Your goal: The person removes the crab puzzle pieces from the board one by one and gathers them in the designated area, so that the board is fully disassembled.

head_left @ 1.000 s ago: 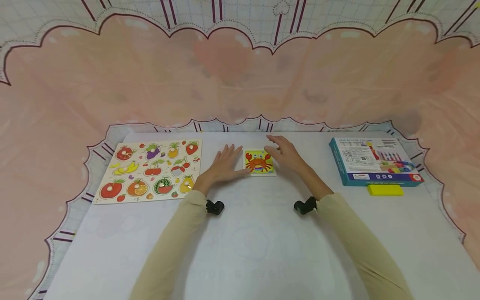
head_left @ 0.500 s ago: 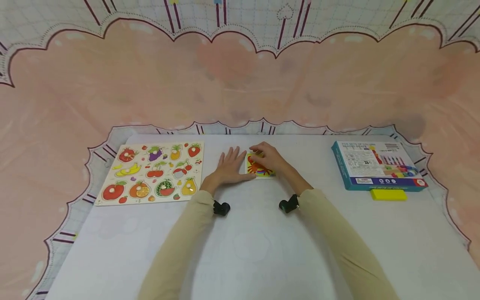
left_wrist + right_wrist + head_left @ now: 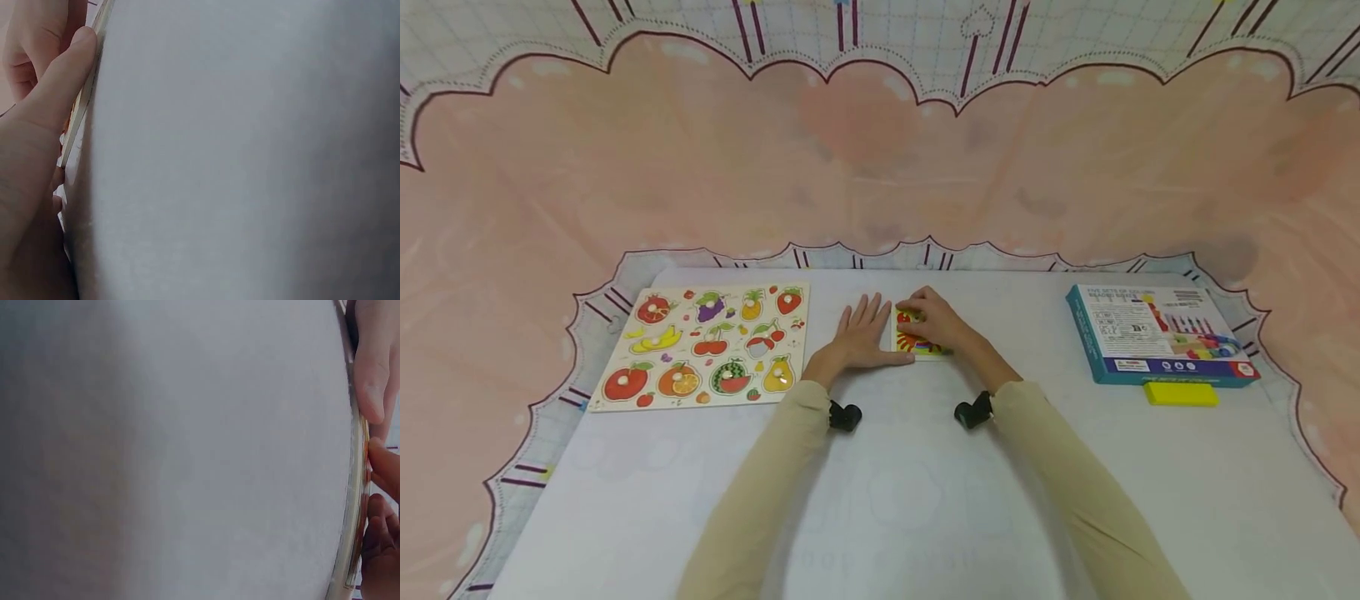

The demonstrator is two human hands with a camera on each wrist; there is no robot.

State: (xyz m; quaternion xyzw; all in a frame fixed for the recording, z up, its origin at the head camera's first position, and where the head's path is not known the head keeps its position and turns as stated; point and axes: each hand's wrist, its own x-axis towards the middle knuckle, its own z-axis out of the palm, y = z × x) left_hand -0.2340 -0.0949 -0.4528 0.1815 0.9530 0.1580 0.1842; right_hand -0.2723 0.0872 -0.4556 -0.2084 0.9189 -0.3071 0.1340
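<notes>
A small square crab puzzle (image 3: 917, 342), yellow with an orange-red crab, lies on the white table in front of both hands. My left hand (image 3: 855, 343) rests with fingers spread beside its left edge; the thumb (image 3: 78, 59) lies along the near left corner. Over the puzzle's upper right is my right hand (image 3: 938, 320). Its fingers are curled, and thumb and forefinger pinch at the crab's left claw. In the right wrist view the puzzle's edge (image 3: 355, 506) shows side-on, with the right fingertips (image 3: 384, 464) on its top. The right hand hides much of the crab picture.
On the left lies a fruit peg puzzle board (image 3: 700, 348) with knobbed pieces. A blue-and-white cardboard box (image 3: 1157, 329) is at the right, with a yellow block (image 3: 1182, 394) against its near side. A patterned cloth (image 3: 880, 167) rises behind the table (image 3: 895, 500).
My right hand has come left and down from beside the crab puzzle onto it, its fingers closing at the claw. The left hand has edged right, its thumb staying at the puzzle's corner.
</notes>
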